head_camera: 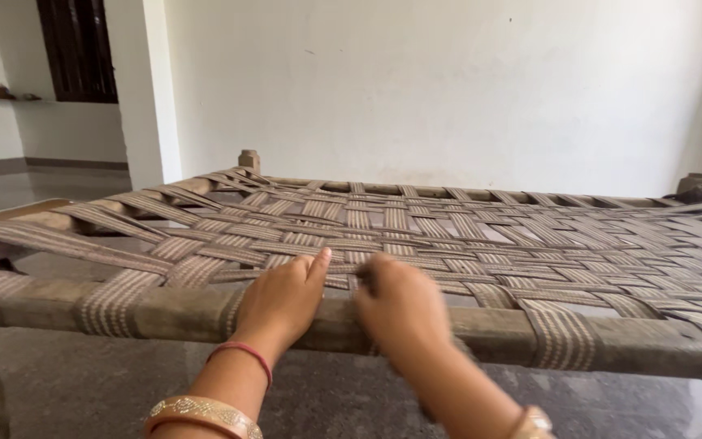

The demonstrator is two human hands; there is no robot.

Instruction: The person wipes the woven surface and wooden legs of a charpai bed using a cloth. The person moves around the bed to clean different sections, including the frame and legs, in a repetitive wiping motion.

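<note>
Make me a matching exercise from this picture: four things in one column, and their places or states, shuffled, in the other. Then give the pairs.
Things
1. left hand
2. right hand
3. red thread band
4. corner post

Places or states
A. blurred, at the woven straps by the near rail
B. stands at the far left corner of the cot frame
C. around the left wrist
D. rests on the near rail, fingers reaching onto the straps

Pairs: 1-D, 2-A, 3-C, 4-B
</note>
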